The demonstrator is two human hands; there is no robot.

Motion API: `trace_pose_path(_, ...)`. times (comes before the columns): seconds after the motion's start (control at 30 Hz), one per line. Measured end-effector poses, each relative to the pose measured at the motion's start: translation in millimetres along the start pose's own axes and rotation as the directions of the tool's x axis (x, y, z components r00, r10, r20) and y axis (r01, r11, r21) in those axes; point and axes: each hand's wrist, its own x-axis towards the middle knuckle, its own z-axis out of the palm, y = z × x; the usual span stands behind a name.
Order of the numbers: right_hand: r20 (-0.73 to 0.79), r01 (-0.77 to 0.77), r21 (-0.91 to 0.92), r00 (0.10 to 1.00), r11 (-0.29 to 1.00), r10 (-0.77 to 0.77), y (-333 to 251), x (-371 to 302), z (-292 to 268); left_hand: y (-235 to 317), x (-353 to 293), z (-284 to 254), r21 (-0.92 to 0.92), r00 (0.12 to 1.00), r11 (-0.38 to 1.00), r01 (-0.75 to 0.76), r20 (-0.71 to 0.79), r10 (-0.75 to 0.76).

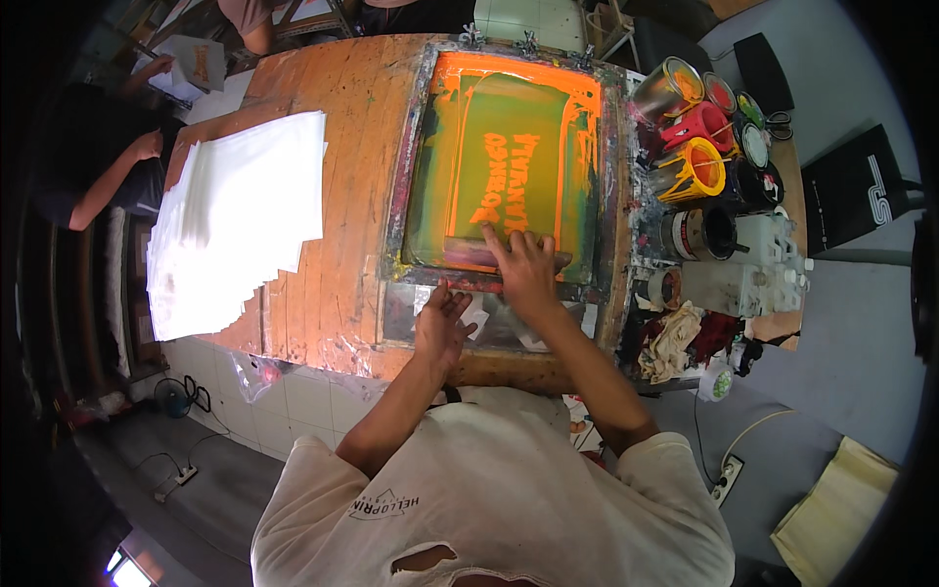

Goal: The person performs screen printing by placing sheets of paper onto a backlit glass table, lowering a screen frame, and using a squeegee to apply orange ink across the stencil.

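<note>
Right hand: fingers wrapped over the squeegee, the index finger stretched out ahead of the grip; right hand (531,274).
Squeegee (469,252): under the right fingers, lying crosswise at the near end of the mesh and sticking out to both sides of them.
Left hand (443,328): fingers loosely bent, tips at the near edge of the screen frame; I cannot tell whether they grip it.
Screen frame (399,196): around the right fingers on 4 sides, ahead of the left fingertips.
Mesh (440,196): green, directly below the right fingers and extending ahead of them.
Orange ink (489,64): thickest along the far end, well ahead of the right fingers; orange lettering just ahead of them.
Clamps (528,41): 3, beyond the mesh, farthest ahead of the fingers.
White paper stack (254,176): well left of the left fingers, sheets fanned unevenly.
Yellow-smeared can (694,166): ahead and right of the right fingers.
Crumpled cloth (670,342): right of the right fingers and nearer the body.
</note>
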Motion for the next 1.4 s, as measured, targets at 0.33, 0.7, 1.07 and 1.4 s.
trace_pose_path(0.33,-0.065,-0.008,-0.141,0.998,0.990,-0.001,55.3,100.4,21.4,9.5,-2.6,13.3,-0.016,0.996,0.999,0.043,-0.072,-0.044)
trace_pose_path(0.7,0.029,-0.068,-0.150,0.997,0.986,0.073,157.7,267.4,48.9,12.2,-1.1,13.2,-0.062,0.995,0.996,0.067,-0.068,-0.071)
trace_pose_path(1.07,-0.236,-0.015,-0.253,0.971,0.967,-0.047,177.9,285.2,68.2,5.9,2.2,-5.0,-0.113,1.000,0.993,0.021,0.017,-0.019)
trace_pose_path(1.4,-0.066,0.074,-0.074,0.995,0.994,-0.079,51.0,102.4,-23.9,18.5,-7.7,0.7,-0.117,0.985,0.988,-0.105,0.122,0.119)
